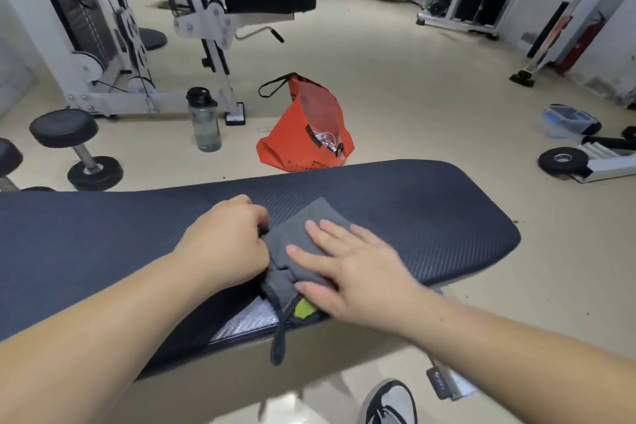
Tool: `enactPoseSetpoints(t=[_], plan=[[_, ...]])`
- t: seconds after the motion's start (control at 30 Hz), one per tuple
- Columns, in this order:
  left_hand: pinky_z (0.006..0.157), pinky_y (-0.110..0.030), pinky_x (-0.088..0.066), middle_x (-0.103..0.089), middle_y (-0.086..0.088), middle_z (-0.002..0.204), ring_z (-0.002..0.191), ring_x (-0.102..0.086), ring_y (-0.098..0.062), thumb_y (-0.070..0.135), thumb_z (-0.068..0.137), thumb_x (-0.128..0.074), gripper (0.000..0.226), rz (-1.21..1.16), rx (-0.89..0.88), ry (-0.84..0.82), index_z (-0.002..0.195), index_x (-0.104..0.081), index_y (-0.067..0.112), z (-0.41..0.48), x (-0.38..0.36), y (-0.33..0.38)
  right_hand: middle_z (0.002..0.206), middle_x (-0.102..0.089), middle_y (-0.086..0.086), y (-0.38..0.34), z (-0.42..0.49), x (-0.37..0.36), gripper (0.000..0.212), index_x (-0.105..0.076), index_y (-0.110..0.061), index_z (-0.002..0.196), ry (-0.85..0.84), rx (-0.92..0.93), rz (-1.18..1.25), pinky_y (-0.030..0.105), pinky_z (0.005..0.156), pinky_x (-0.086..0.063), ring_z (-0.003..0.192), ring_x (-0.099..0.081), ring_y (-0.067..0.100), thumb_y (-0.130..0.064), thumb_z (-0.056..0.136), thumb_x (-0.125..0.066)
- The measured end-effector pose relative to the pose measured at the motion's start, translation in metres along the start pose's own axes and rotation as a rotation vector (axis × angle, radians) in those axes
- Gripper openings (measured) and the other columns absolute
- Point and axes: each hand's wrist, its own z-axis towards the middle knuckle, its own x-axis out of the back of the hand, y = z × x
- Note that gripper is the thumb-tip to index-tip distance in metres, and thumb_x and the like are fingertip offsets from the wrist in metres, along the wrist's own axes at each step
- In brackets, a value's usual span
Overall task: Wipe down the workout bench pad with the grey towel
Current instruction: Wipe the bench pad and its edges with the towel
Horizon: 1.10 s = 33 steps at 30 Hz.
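Bench pad (413, 210) runs left-right (towel (294, 239) atop)

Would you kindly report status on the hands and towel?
Left hand grips grey towel at its edge; right hand flat on it. Towel bunched on bench pad. Orange bag, bottle on floor, off pad.

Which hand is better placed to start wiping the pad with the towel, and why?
Probably the right hand: it lies flat on the towel on the pad. The left hand only grips the towel's edge.
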Motion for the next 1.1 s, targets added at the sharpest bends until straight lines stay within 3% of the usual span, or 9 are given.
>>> enactPoseSetpoints(t=[0.07,0.13,0.2,0.27,0.53,0.8,0.9,1.0,1.1], plan=[[0.087,-0.04,-0.054,-0.056,0.007,0.102,0.107,-0.058,-0.024,0.023,0.078,-0.045,0.036,-0.024,0.011,0.019,0.102,-0.071,0.029,0.0,0.004,-0.004,0.167,-0.037,-0.002,0.029,0.018,0.007,0.062,-0.045,-0.051,0.151,-0.06,-0.058,0.007,0.048,0.124,-0.031,0.154,-0.034,0.017,-0.071,0.094,-0.029],[0.089,-0.04,-0.054,-0.056,0.008,0.104,0.108,-0.059,-0.023,0.023,0.082,-0.046,0.035,-0.04,0.012,0.029,0.104,-0.072,0.029,0.0,0.005,-0.009,0.173,-0.021,-0.003,0.058,0.04,0.016,0.062,-0.031,-0.051,0.158,-0.157,-0.276,0.034,0.046,0.127,-0.022,0.16,-0.019,0.016,-0.07,0.099,-0.026],[0.088,-0.041,-0.054,-0.055,0.01,0.103,0.106,-0.059,-0.022,0.024,0.083,-0.046,0.033,-0.048,0.018,0.03,0.103,-0.071,0.03,-0.001,0.006,-0.017,0.174,-0.017,0.003,0.073,0.059,0.016,0.061,-0.024,-0.046,0.161,-0.168,-0.486,0.029,0.05,0.126,-0.022,0.161,-0.014,0.021,-0.065,0.103,-0.026],[0.088,-0.04,-0.055,-0.054,0.011,0.102,0.105,-0.059,-0.021,0.025,0.083,-0.045,0.032,-0.053,0.028,0.023,0.101,-0.071,0.031,-0.003,0.007,-0.025,0.173,-0.018,0.008,0.065,0.067,0.011,0.061,-0.022,-0.042,0.162,-0.166,-0.565,-0.011,0.055,0.124,-0.024,0.16,-0.016,0.027,-0.062,0.104,-0.023],[0.085,-0.038,-0.054,-0.054,0.007,0.098,0.1,-0.058,-0.021,0.027,0.085,-0.049,0.019,-0.035,0.079,0.025,0.087,-0.068,0.026,-0.007,0.015,-0.053,0.174,-0.015,-0.005,-0.019,0.089,0.013,0.061,-0.025,-0.052,0.159,-0.167,-0.116,0.048,0.046,0.129,-0.013,0.161,-0.012,0.016,-0.068,0.101,-0.032],[0.09,-0.043,-0.054,-0.053,0.006,0.111,0.109,-0.055,-0.022,0.024,0.086,-0.051,0.027,-0.04,0.151,0.013,0.104,-0.069,0.029,-0.02,0.026,-0.075,0.173,-0.017,0.011,-0.007,0.145,0.008,0.063,-0.02,-0.04,0.163,-0.199,-0.466,-0.04,0.059,0.122,-0.023,0.159,-0.016,0.032,-0.061,0.104,-0.023],[0.09,-0.04,-0.053,-0.054,0.005,0.113,0.11,-0.055,-0.022,0.023,0.087,-0.052,0.027,-0.027,0.174,0.026,0.106,-0.07,0.027,-0.028,0.029,-0.096,0.174,-0.015,0.01,-0.057,0.134,0.013,0.063,-0.019,-0.04,0.163,-0.23,-0.263,-0.02,0.058,0.125,-0.019,0.16,-0.014,0.032,-0.061,0.104,-0.027],[0.082,-0.035,-0.051,-0.054,0.006,0.103,0.101,-0.056,-0.022,0.021,0.085,-0.053,0.015,-0.048,0.204,0.064,0.085,-0.067,0.026,-0.034,0.032,-0.11,0.175,-0.013,0.003,-0.093,0.117,0.013,0.065,-0.02,-0.046,0.162,-0.205,0.004,0.017,0.052,0.128,-0.012,0.161,-0.012,0.025,-0.067,0.1,-0.023],[0.084,-0.035,-0.052,-0.053,0.009,0.098,0.097,-0.057,-0.02,0.023,0.083,-0.053,0.015,-0.084,0.22,0.073,0.083,-0.067,0.028,-0.036,0.034,-0.115,0.173,-0.02,-0.004,-0.078,0.126,0.01,0.063,-0.025,-0.053,0.158,-0.158,0.024,0.009,0.046,0.127,-0.021,0.16,-0.019,0.017,-0.071,0.097,-0.025]])
